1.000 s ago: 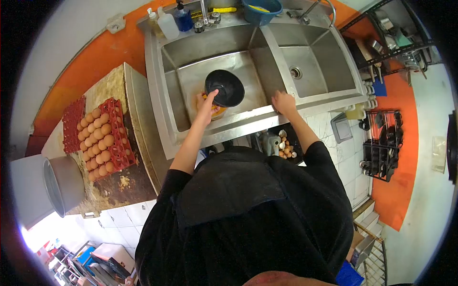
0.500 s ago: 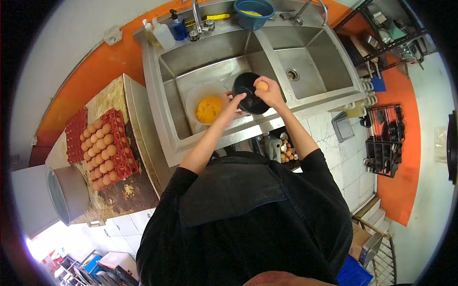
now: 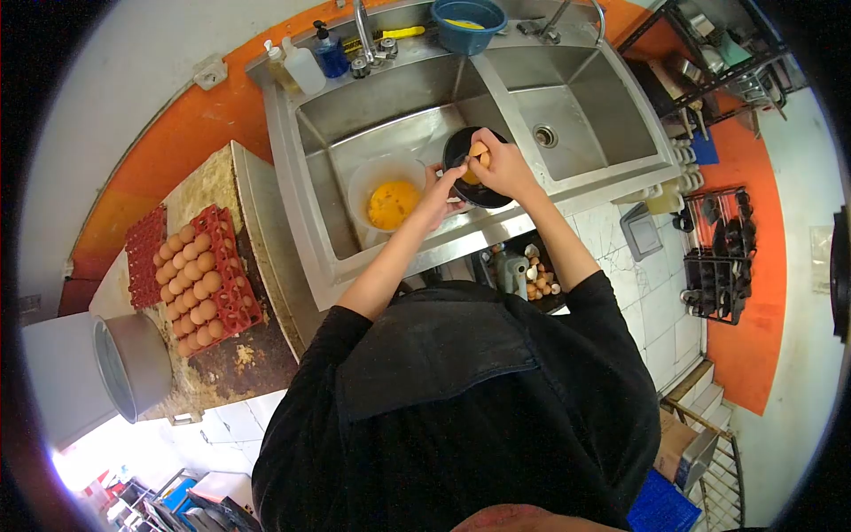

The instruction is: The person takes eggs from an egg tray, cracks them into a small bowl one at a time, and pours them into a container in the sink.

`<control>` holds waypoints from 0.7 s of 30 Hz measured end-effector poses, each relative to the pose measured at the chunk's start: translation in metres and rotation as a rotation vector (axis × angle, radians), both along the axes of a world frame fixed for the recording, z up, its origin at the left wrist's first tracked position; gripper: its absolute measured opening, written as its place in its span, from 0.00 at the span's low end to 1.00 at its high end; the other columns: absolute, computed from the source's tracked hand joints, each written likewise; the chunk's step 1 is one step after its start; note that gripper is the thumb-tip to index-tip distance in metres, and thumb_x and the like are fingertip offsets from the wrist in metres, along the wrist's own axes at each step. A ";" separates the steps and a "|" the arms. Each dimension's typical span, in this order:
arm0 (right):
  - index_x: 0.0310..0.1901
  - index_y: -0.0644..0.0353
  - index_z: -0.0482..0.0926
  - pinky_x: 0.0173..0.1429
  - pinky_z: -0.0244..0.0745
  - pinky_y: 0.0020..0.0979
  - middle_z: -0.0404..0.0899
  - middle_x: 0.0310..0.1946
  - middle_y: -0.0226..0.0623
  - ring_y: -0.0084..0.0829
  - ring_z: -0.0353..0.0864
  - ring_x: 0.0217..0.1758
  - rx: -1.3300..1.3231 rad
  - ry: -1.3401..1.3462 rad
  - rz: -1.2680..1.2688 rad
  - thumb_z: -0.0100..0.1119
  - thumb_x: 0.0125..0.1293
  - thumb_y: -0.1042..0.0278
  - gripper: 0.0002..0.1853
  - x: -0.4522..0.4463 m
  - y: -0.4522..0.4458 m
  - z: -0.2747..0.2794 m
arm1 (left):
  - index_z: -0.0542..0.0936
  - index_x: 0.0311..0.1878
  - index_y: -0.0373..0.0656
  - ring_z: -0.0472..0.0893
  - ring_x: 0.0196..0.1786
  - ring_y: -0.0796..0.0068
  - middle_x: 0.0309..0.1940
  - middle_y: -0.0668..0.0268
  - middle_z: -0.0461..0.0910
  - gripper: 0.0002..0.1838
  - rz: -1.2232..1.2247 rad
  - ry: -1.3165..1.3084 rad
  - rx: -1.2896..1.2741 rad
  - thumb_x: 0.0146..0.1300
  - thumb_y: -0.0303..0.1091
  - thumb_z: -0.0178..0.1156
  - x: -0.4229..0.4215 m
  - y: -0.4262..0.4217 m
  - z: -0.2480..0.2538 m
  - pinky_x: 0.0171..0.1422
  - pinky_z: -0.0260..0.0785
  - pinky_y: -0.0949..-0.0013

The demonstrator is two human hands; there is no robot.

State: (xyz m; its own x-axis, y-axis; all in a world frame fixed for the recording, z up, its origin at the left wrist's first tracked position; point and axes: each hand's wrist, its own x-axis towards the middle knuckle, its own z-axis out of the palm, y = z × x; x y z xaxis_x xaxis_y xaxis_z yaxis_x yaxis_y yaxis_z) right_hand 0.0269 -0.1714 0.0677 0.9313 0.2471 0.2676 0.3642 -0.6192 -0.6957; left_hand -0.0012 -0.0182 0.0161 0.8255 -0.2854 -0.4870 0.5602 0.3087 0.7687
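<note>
A cracked egg is in my right hand, its fingers closed around the shell over a black bowl. Yellow egg content shows just below the shell, inside the bowl. My left hand grips the bowl's left side, with its thumb over the rim close to the egg. Left of the bowl, in the large sink basin, stands a translucent container with beaten-looking yellow egg at its bottom.
A red egg tray with many brown eggs sits on the worn side table, near a large metal pot. Eggshells fill a bin below the sink. Soap bottles and a blue basin stand behind.
The egg in my right hand, whole before, is now broken open, with yellow content coming out into the black bowl. My left thumb has moved up to the shell.
</note>
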 end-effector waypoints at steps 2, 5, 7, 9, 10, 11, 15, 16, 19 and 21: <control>0.39 0.55 0.68 0.33 0.72 0.43 0.77 0.24 0.47 0.51 0.77 0.30 -0.158 -0.076 0.028 0.58 0.52 0.63 0.14 0.001 -0.001 0.015 | 0.57 0.52 0.51 0.68 0.40 0.77 0.43 0.68 0.67 0.33 0.009 0.003 -0.009 0.50 0.54 0.62 0.000 0.001 -0.002 0.35 0.64 0.70; 0.39 0.54 0.68 0.33 0.72 0.43 0.77 0.24 0.47 0.52 0.77 0.31 -0.136 -0.094 -0.015 0.59 0.52 0.62 0.14 0.000 0.000 0.035 | 0.58 0.51 0.51 0.68 0.40 0.76 0.42 0.68 0.67 0.32 0.022 0.009 -0.024 0.50 0.54 0.61 0.000 0.005 -0.006 0.35 0.64 0.70; 0.40 0.54 0.69 0.33 0.72 0.42 0.77 0.24 0.46 0.50 0.78 0.31 -0.077 -0.100 -0.038 0.59 0.53 0.61 0.15 -0.001 -0.003 0.025 | 0.58 0.51 0.51 0.68 0.40 0.76 0.42 0.68 0.67 0.31 0.033 0.013 -0.031 0.50 0.54 0.61 -0.001 0.009 -0.008 0.35 0.63 0.70; 0.41 0.53 0.69 0.33 0.73 0.40 0.77 0.24 0.45 0.48 0.79 0.31 -0.013 -0.107 -0.049 0.60 0.53 0.61 0.15 -0.006 -0.010 0.007 | 0.57 0.53 0.51 0.69 0.38 0.76 0.43 0.67 0.68 0.34 0.044 0.011 -0.017 0.50 0.54 0.61 -0.001 0.017 -0.013 0.35 0.64 0.70; 0.42 0.54 0.70 0.35 0.73 0.37 0.77 0.25 0.44 0.43 0.79 0.32 0.046 -0.091 -0.136 0.61 0.54 0.61 0.16 -0.015 -0.015 -0.003 | 0.57 0.53 0.51 0.69 0.38 0.76 0.43 0.67 0.68 0.34 0.066 0.009 -0.015 0.50 0.54 0.61 0.001 0.024 -0.020 0.35 0.64 0.70; 0.44 0.54 0.70 0.36 0.73 0.35 0.77 0.27 0.42 0.39 0.80 0.32 0.107 -0.069 -0.217 0.61 0.54 0.61 0.17 -0.024 -0.023 -0.017 | 0.56 0.55 0.51 0.70 0.37 0.76 0.43 0.66 0.68 0.35 0.035 -0.012 -0.060 0.50 0.54 0.62 0.004 0.034 -0.034 0.34 0.64 0.70; 0.46 0.61 0.69 0.39 0.73 0.32 0.77 0.33 0.44 0.35 0.78 0.35 -0.028 -0.029 -0.505 0.61 0.56 0.58 0.21 -0.098 -0.091 -0.107 | 0.57 0.56 0.44 0.74 0.36 0.75 0.39 0.63 0.71 0.37 0.225 -0.039 0.084 0.48 0.47 0.65 -0.007 0.079 -0.040 0.28 0.70 0.69; 0.48 0.62 0.69 0.43 0.71 0.34 0.77 0.34 0.45 0.42 0.77 0.37 -0.008 0.313 -0.537 0.64 0.54 0.57 0.24 -0.125 -0.091 -0.084 | 0.57 0.56 0.44 0.74 0.36 0.75 0.39 0.63 0.71 0.37 0.260 -0.035 0.091 0.48 0.47 0.65 -0.005 0.093 -0.040 0.28 0.70 0.69; 0.51 0.60 0.69 0.50 0.70 0.38 0.71 0.48 0.52 0.48 0.73 0.49 -0.419 0.579 -0.423 0.64 0.52 0.56 0.27 -0.168 -0.142 -0.140 | 0.61 0.53 0.35 0.75 0.44 0.67 0.39 0.59 0.71 0.38 0.253 -0.249 0.462 0.43 0.42 0.69 0.000 0.128 -0.046 0.35 0.73 0.63; 0.53 0.58 0.68 0.52 0.69 0.42 0.66 0.55 0.54 0.49 0.70 0.54 -0.887 0.487 -0.128 0.65 0.50 0.55 0.30 -0.189 -0.201 -0.219 | 0.62 0.52 0.35 0.74 0.45 0.63 0.40 0.56 0.71 0.38 0.258 -0.516 0.781 0.41 0.42 0.70 0.008 0.139 -0.063 0.40 0.71 0.61</control>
